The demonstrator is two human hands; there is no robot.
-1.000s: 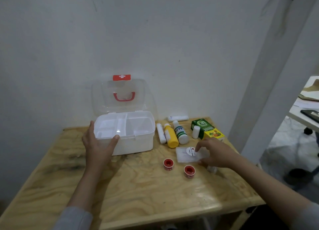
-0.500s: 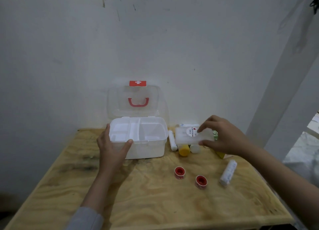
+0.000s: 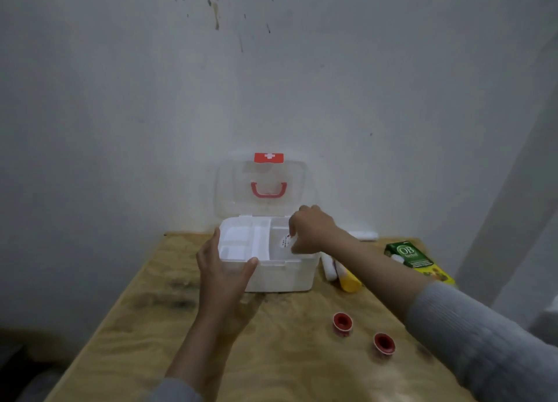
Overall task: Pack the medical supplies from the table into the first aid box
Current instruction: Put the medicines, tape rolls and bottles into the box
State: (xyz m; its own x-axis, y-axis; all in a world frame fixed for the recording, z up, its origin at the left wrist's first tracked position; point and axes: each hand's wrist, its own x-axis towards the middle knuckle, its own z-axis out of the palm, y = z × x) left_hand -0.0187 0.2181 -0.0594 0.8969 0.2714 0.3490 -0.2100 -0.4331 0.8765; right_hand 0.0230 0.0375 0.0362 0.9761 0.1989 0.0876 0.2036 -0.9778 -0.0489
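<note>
The white first aid box (image 3: 280, 276) stands open at the back of the wooden table (image 3: 151, 326), its clear lid (image 3: 229, 187) with a red handle upright against the wall. My left hand (image 3: 225, 273) grips the box's front left corner. My right hand (image 3: 312, 231) is over the box's right compartment, holding a clear flat packet with a round white label (image 3: 284, 242) that dips into it. Right of the box lie a white roll (image 3: 328, 267), a yellow bottle (image 3: 350, 281) and a green carton (image 3: 413, 256). Two red-capped tape rolls (image 3: 342, 323) (image 3: 384, 343) sit nearer me.
The table stands against a stained white wall. A white tube (image 3: 363, 235) lies by the wall behind my right arm. A pale pillar (image 3: 498, 220) rises at the right, past the table's right edge.
My right hand has carried the clear packet left from above the bottles to the box's right compartment. My left hand has stayed on the box. The camera has come closer.
</note>
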